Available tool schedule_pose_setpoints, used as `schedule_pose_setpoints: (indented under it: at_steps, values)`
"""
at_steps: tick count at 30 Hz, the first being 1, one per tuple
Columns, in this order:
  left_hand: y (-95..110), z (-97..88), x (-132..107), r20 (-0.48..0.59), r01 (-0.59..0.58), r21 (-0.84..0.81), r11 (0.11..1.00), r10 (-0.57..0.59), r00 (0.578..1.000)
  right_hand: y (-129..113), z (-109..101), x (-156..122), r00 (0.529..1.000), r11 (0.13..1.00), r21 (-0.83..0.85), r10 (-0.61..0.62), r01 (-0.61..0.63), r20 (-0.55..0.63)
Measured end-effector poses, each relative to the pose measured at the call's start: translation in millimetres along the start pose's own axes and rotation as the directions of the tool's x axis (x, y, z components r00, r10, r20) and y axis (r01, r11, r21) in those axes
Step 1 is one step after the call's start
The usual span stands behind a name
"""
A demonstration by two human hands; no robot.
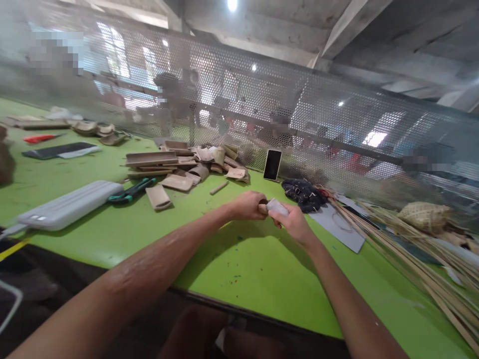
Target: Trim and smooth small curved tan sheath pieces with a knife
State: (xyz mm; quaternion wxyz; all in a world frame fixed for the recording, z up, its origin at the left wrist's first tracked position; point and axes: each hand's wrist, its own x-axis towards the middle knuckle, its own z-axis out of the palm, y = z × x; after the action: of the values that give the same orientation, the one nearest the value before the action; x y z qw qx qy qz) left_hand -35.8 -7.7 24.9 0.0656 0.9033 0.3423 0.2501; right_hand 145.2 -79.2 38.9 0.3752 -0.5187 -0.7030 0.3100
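Note:
Over the middle of the green table point(239, 269), my two hands meet. My left hand point(247, 205) is closed around a small brown bamboo piece point(263, 208), most of it hidden by the fingers. My right hand point(295, 222) pinches a pale, folded sheet, possibly sandpaper point(277, 206), against the end of that piece. Just behind and left of my hands lies a small bamboo stick point(219, 188). A pile of split bamboo pieces point(151, 159) is farther back, with one loose curved piece point(158, 197) in front of it.
Left are a long white case-like object point(71, 204), green-handled pliers or cutters point(132, 191) and a red-handled tool point(39, 138). A phone point(272, 165) leans near the perforated screen point(232, 99). Dark cloth point(303, 193) and long bamboo strips point(407, 249) occupy the right. People are beyond the screen.

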Motion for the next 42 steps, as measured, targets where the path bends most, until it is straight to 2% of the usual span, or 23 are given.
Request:
schedule_pose_setpoints:
  at_steps: [3,7,9,12,14,17,19,25,28,33,38,42]
  values:
    - [-2.4,-1.0,1.7,0.009,0.003,-0.049,0.999,-0.002,1.000,3.0,-4.2,2.3,0.999,0.992,-0.119,-0.045,0.044,-0.001]
    - [-8.1,-1.0,2.9,0.005,-0.027,-0.113,0.993,0.027,1.000,11.0,-8.1,8.1,0.974,0.938,-0.273,-0.226,0.214,-0.013]
    - [-11.0,-0.8,2.8,-0.007,-0.042,-0.132,0.990,0.041,0.999,15.3,-7.9,11.2,0.957,0.916,-0.293,-0.290,0.273,-0.018]
    - [-14.0,-0.4,2.7,-0.004,-0.045,-0.168,0.985,0.045,0.999,17.7,-6.5,13.6,0.945,0.912,-0.277,-0.325,0.303,-0.034]
    - [-14.5,0.2,3.1,0.001,-0.042,-0.184,0.982,0.043,0.999,15.5,-6.0,12.9,0.956,0.930,-0.250,-0.289,0.269,-0.046]
    - [-13.3,1.5,4.1,-0.006,-0.025,-0.161,0.987,0.024,1.000,9.2,-6.2,9.3,0.993,0.981,-0.154,-0.118,0.116,-0.010]
    - [-11.8,2.2,4.6,-0.013,-0.011,-0.134,0.991,0.009,1.000,6.0,-5.9,7.0,0.999,0.997,-0.073,-0.030,0.031,0.023]
    - [-10.2,1.9,4.7,-0.036,0.024,-0.120,0.993,-0.029,0.999,7.1,0.1,5.5,1.000,0.977,0.211,0.016,-0.013,-0.015]
    - [-11.0,1.2,5.2,-0.015,0.016,-0.112,0.994,-0.018,1.000,7.3,-0.4,5.3,0.999,0.996,0.091,-0.004,0.007,-0.033]
    - [-11.2,0.0,5.7,-0.007,0.032,-0.109,0.993,-0.033,0.999,6.8,-3.9,6.8,0.977,0.966,-0.192,-0.192,0.172,-0.093]
    - [-9.7,0.1,5.3,-0.001,0.029,-0.128,0.991,-0.030,1.000,14.3,-3.9,11.1,0.930,0.893,-0.333,-0.353,0.302,-0.102]
    - [-11.0,0.4,5.0,-0.012,0.014,-0.121,0.992,-0.016,1.000,21.3,-3.1,14.1,0.914,0.872,-0.387,-0.379,0.299,-0.148]
